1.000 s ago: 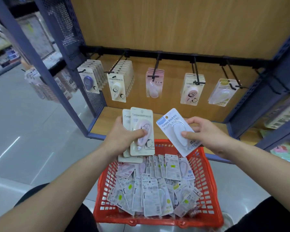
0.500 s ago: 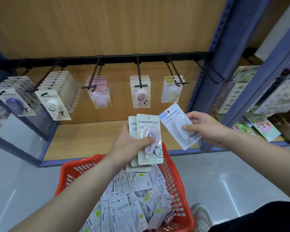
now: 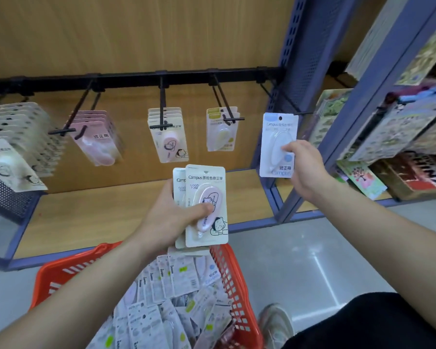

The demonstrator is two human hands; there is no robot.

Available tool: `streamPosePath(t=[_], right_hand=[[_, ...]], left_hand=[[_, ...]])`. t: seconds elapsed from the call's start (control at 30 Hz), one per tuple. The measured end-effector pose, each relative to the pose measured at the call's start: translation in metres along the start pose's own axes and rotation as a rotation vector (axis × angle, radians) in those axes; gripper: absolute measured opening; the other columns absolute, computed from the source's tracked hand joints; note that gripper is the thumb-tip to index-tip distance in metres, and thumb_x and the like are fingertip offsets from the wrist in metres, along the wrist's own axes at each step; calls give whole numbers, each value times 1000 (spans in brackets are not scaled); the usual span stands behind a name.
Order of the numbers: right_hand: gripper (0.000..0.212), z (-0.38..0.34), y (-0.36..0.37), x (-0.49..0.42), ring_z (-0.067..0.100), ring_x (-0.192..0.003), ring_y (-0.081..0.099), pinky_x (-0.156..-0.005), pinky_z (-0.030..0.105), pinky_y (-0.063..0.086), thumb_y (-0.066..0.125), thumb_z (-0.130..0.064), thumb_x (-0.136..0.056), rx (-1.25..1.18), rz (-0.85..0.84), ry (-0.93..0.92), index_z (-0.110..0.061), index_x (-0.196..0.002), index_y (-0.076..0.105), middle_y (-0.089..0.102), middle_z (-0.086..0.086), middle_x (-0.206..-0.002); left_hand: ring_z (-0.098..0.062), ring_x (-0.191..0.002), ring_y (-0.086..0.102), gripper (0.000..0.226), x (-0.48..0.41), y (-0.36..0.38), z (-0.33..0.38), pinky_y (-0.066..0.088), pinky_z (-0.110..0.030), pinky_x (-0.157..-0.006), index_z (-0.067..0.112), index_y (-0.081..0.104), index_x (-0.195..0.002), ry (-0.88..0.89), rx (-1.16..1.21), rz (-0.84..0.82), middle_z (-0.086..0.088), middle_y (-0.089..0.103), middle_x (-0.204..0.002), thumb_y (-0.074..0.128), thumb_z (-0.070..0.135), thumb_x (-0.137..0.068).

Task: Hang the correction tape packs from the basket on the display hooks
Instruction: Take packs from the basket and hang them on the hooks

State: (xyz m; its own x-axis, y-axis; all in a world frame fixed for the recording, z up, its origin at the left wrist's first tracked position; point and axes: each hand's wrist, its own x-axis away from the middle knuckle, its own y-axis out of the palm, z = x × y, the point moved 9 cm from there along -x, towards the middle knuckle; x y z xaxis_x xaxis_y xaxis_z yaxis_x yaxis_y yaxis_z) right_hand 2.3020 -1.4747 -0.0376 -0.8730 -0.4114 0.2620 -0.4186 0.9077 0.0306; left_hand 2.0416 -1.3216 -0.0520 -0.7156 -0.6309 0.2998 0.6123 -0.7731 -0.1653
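Right hand (image 3: 303,167), at about 2 o'clock from frame centre, pinches a pale blue correction tape pack (image 3: 277,144) by its lower right edge, thumb on the clear blister. The pack is a flat, glossy card with rounded corners, an oval white dispenser under the plastic and a round punched hole at the top. It stands upright, its top just beside the thin black wire of the rightmost hook (image 3: 287,107); whether the hole is on the wire, cannot tell. Left hand (image 3: 171,217), near centre, grips a small stack of cream packs (image 3: 207,205), thumb across the front blister, which holds a pink oval dispenser with a cartoon print. At 6 o'clock is the red plastic lattice basket (image 3: 237,285), with loose packs (image 3: 166,311) heaped mostly back side up. From 9 to 1 o'clock a black metal rail (image 3: 136,79) carries hooks with hung pink packs (image 3: 96,137), cream packs (image 3: 168,137) and yellow-tinted packs (image 3: 220,129). Behind is a wood-grain panel (image 3: 136,34). At 1 o'clock stands a blue-grey perforated steel upright (image 3: 302,46).
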Motion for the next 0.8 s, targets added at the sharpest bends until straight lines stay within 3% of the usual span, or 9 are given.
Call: streamPosePath(t=[0.13, 0.23, 0.3, 0.37, 0.43, 0.5, 0.6, 0.8], right_hand=[[24, -2, -3, 2, 25, -81, 65, -77, 42, 47, 45, -5, -100, -10, -2, -3, -20, -91, 61, 68, -1, -88], [24, -1, -9, 1, 28, -87, 65, -73, 38, 49, 43, -7, -101, -6, 4, -7, -20, -94, 61, 69, 1, -94], [17, -2, -12, 1, 30, -93, 70, -67, 35, 51, 48, -14, -99, 29, 5, -14, -16, -106, 62, 72, 4, -106], [41, 2, -16, -3, 31, -106, 72, -67, 36, 54, 54, -28, -88, 67, -1, -7, -12, -126, 58, 71, 8, -122], [54, 4, -22, -8, 32, -109, 71, -73, 45, 60, 56, -34, -83, 80, 1, -31, -13, -133, 55, 69, 8, -126], [46, 1, -23, -4, 30, -109, 71, -86, 56, 60, 59, -34, -89, 99, -3, -56, -15, -131, 54, 68, 7, -127], [18, -1, -24, -4, 28, -109, 71, -95, 59, 56, 58, -25, -102, 126, 8, -84, -25, -119, 54, 68, 6, -124], [20, -6, -31, -8, 25, -109, 71, -90, 51, 59, 52, -21, -107, 149, 38, -126, -22, -127, 53, 69, 3, -123]], left_hand=[[-12, -86, 76, 52, 0, -16, -2, 57, -31, -73, 29, 58, -112, -11, 26, 55, 12, 78, -95, 91, 20, -73], [-13, -89, 76, 54, 0, -22, -5, 57, -37, -80, 30, 58, -112, -23, 26, 68, 11, 78, -97, 91, 21, -72], [-13, -87, 76, 47, 0, -24, -4, 57, -36, -78, 29, 58, -112, -18, 33, 72, 11, 78, -96, 87, 17, -78], [-13, -86, 77, 45, 1, -24, -3, 57, -35, -76, 29, 57, -112, -15, 44, 77, 12, 78, -96, 85, 16, -79], [-13, -86, 77, 46, 1, -24, -2, 57, -35, -75, 29, 57, -113, -13, 56, 77, 12, 78, -96, 85, 18, -79], [-13, -86, 77, 49, 1, -24, 1, 56, -35, -75, 28, 57, -115, -11, 65, 76, 11, 78, -97, 87, 20, -77], [-14, -89, 76, 52, 0, -26, 2, 57, -36, -77, 28, 58, -116, -7, 80, 81, 11, 78, -98, 89, 22, -75], [-15, -92, 76, 64, 0, -26, 4, 58, -39, -82, 27, 57, -117, 2, 74, 85, 10, 78, -101, 84, 35, -59]])
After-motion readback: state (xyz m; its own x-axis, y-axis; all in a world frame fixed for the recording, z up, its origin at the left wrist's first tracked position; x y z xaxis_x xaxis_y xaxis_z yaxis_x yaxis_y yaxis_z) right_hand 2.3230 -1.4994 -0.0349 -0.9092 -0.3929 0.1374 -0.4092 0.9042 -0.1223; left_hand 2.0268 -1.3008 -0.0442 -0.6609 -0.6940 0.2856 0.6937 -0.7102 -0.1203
